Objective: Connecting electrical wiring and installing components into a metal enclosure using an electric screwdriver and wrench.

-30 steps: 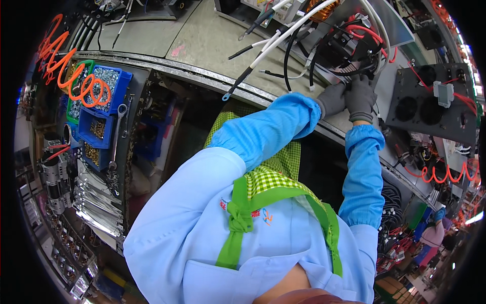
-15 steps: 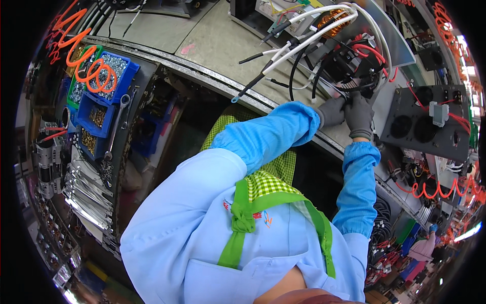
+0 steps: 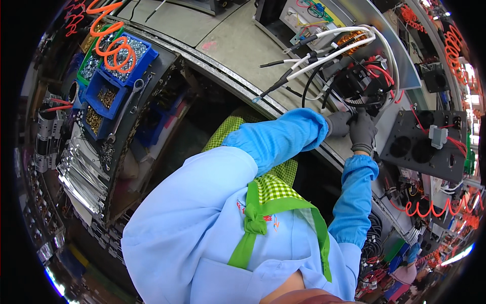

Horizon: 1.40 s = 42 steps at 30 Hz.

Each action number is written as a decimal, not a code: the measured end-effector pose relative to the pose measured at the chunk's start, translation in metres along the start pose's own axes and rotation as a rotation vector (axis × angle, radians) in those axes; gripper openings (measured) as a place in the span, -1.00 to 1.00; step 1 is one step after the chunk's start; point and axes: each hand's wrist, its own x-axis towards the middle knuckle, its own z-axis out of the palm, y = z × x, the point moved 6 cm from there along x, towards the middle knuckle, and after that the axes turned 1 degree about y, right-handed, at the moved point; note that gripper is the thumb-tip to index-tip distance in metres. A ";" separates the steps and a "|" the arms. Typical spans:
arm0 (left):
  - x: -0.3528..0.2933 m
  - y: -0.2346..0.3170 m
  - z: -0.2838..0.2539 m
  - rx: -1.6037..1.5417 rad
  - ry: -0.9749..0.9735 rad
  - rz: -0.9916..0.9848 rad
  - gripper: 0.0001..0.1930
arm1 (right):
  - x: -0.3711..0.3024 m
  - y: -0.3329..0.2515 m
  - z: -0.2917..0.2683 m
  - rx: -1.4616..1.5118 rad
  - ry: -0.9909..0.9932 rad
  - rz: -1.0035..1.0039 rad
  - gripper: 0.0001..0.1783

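My left hand [image 3: 338, 124] and my right hand [image 3: 362, 131], both in grey gloves, are side by side at the near edge of an open metal-framed electrical unit. Their fingers curl in against a black part [image 3: 357, 83] wrapped in black and red wires. What they pinch is hidden by the gloves and too dark to name. Thick white cables [image 3: 324, 54] with black sleeved ends loop over the unit and hang toward me on the left. Behind them sits a copper-coloured wound coil [image 3: 351, 38]. A loose black cable [image 3: 307, 83] bends down left of the hands.
Blue bins [image 3: 107, 93] of screws and washers stand at the left, beside a wrench [image 3: 127, 107] and a stack of metal strips [image 3: 83, 177]. An orange coiled hose [image 3: 120, 50] hangs over them. A black panel with round openings [image 3: 425, 144] stands at the right.
The whole view has shifted, so the bench and bins appear further right and lower. Both hands stay close together at the same part of the unit, with the right wrist slightly turned.
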 end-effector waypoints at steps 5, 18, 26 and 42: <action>-0.001 -0.005 -0.002 -0.013 -0.055 -0.087 -0.65 | 0.001 -0.011 -0.005 -0.108 -0.001 0.072 -0.61; -0.131 0.103 -0.067 0.529 -0.373 0.227 -0.52 | -0.008 -0.005 -0.005 -0.062 0.107 -0.035 -0.70; -0.261 0.084 -0.202 0.311 -0.265 -0.008 -0.57 | -0.002 -0.004 -0.004 -0.069 0.105 -0.063 -0.64; -0.562 0.085 -0.578 1.235 0.591 -1.215 -0.51 | 0.020 0.036 0.011 -0.111 0.011 -0.167 -0.64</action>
